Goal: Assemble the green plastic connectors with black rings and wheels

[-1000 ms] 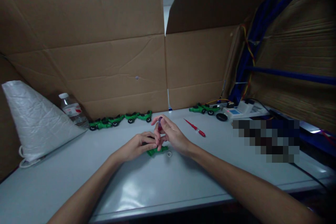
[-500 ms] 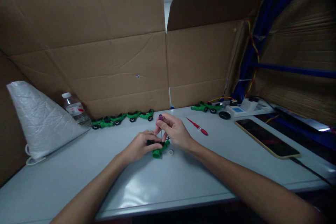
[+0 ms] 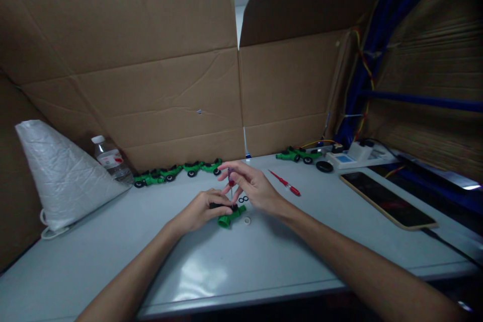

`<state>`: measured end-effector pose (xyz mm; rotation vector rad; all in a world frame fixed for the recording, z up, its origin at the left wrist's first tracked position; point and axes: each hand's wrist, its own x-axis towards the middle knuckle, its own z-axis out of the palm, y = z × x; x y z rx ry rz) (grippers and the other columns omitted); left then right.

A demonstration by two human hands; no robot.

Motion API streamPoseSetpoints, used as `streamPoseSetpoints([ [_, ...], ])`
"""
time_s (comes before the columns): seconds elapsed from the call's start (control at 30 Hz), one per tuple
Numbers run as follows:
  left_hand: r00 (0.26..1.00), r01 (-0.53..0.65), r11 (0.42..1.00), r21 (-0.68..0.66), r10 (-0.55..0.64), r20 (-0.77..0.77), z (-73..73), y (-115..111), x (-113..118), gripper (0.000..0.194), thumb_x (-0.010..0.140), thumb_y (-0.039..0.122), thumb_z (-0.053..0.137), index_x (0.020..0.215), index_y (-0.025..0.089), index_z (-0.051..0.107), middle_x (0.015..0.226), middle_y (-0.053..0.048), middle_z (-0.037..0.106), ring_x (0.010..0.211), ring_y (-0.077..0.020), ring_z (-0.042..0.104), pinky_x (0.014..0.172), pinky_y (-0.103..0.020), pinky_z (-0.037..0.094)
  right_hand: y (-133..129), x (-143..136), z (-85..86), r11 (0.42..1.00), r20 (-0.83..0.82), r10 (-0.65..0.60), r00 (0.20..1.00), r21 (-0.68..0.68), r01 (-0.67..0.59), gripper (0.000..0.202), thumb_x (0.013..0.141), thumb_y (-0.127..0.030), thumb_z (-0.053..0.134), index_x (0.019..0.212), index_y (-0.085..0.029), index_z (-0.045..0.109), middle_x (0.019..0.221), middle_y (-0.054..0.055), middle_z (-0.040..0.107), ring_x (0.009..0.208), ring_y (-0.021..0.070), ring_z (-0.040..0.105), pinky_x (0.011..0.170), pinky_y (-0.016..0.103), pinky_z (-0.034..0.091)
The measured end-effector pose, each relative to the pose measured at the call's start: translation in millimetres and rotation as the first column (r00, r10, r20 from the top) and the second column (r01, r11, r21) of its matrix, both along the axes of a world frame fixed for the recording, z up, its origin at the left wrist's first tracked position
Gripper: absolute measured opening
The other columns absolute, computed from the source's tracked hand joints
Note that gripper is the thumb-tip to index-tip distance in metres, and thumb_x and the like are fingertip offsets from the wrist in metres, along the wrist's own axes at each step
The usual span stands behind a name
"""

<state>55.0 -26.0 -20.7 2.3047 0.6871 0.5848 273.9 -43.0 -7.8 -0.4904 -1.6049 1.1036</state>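
My left hand is closed around a green and black plastic part, pressing it down on the table. In my right hand a screwdriver with a dark red-purple handle stands upright, pinched by thumb and fingers. Its shaft points down at the black section of the part; the tip is hidden near my left fingers. Beside my right hand lie two small black rings. A small white ring rests just right of the green part.
Several green toy-like pieces with black wheels line the back left, and more green pieces stand back right. A red screwdriver, a phone, a power strip, a bottle and a silvery bag surround the work area.
My right fingers have shifted on the screwdriver handle, the index finger now stretched higher across it. More of the black rings shows. The camera view has moved slightly.
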Motion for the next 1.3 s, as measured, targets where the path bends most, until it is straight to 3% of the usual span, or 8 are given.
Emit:
streamPoseSetpoints([
  [0.33, 0.998, 0.046, 0.990, -0.130, -0.041, 0.043, -4.8, -0.5, -2.8, 0.036, 0.100, 0.047, 0.067, 0.109, 0.016, 0.083, 0.102, -0.011, 0.075, 0.093, -0.0226, 0.070, 0.087, -0.033, 0.056, -12.7, -3.1, 1.5, 0.980, 0.152, -0.145, 0.978, 0.157, 0.121, 0.022, 0.107, -0.036, 0.055, 0.121, -0.025, 0.068, 0.105, 0.002, 0.075, 0.074, 0.0123, 0.072, 0.057, 0.020, 0.056],
  [0.53, 1.000, 0.016, 0.990, -0.137, -0.013, 0.022, -8.6, 1.3, -3.6, 0.037, 0.098, 0.048, 0.070, 0.108, 0.015, 0.083, 0.097, -0.010, 0.076, 0.086, -0.0198, 0.069, 0.082, -0.031, 0.056, -15.7, -5.4, 5.2, 0.953, 0.163, -0.240, 0.957, 0.228, 0.200, 0.015, 0.106, -0.029, 0.056, 0.112, -0.023, 0.068, 0.100, 0.001, 0.076, 0.084, 0.0146, 0.075, 0.077, 0.024, 0.058],
  [0.8, 0.999, -0.053, 0.998, -0.039, 0.054, 0.010, -9.7, -1.7, -3.7, 0.037, 0.099, 0.048, 0.069, 0.109, 0.016, 0.083, 0.109, -0.013, 0.078, 0.100, -0.0237, 0.072, 0.093, -0.034, 0.055, -22.1, -11.7, -2.8, 0.850, 0.199, -0.470, 0.860, 0.363, 0.381, 0.014, 0.106, -0.030, 0.058, 0.112, -0.024, 0.070, 0.097, 0.000, 0.075, 0.082, 0.0152, 0.071, 0.076, 0.023, 0.051],
  [0.93, 0.997, -0.075, 0.996, 0.040, 0.075, 0.017, -3.2, -5.4, -1.9, 0.036, 0.101, 0.049, 0.066, 0.106, 0.017, 0.082, 0.107, -0.012, 0.078, 0.099, -0.0237, 0.072, 0.095, -0.034, 0.054, -22.7, -15.3, -8.1, 0.817, 0.197, -0.514, 0.835, 0.408, 0.407, 0.013, 0.106, -0.031, 0.058, 0.110, -0.026, 0.070, 0.098, 0.000, 0.075, 0.084, 0.0165, 0.070, 0.077, 0.024, 0.049],
  [1.17, 0.992, -0.119, 0.983, 0.138, 0.125, -0.032, 1.8, -5.7, -6.2, 0.036, 0.102, 0.049, 0.063, 0.110, 0.020, 0.082, 0.104, -0.012, 0.076, 0.100, -0.0256, 0.070, 0.093, -0.033, 0.052, -12.8, -8.4, -21.7, 0.795, 0.109, -0.570, 0.815, 0.323, 0.513, 0.022, 0.100, -0.046, 0.070, 0.098, -0.025, 0.063, 0.085, 0.000, 0.069, 0.073, 0.0181, 0.066, 0.076, 0.028, 0.051],
  [1.3, 0.984, -0.164, 0.974, 0.155, 0.173, -0.045, 3.4, -2.3, -13.3, 0.038, 0.103, 0.049, 0.061, 0.115, 0.020, 0.082, 0.105, -0.012, 0.075, 0.099, -0.0247, 0.070, 0.091, -0.032, 0.051, -8.8, -3.8, -24.9, 0.787, 0.085, -0.579, 0.811, 0.318, 0.529, 0.025, 0.102, -0.049, 0.065, 0.098, -0.025, 0.060, 0.087, 0.001, 0.067, 0.074, 0.0182, 0.064, 0.072, 0.028, 0.051],
])
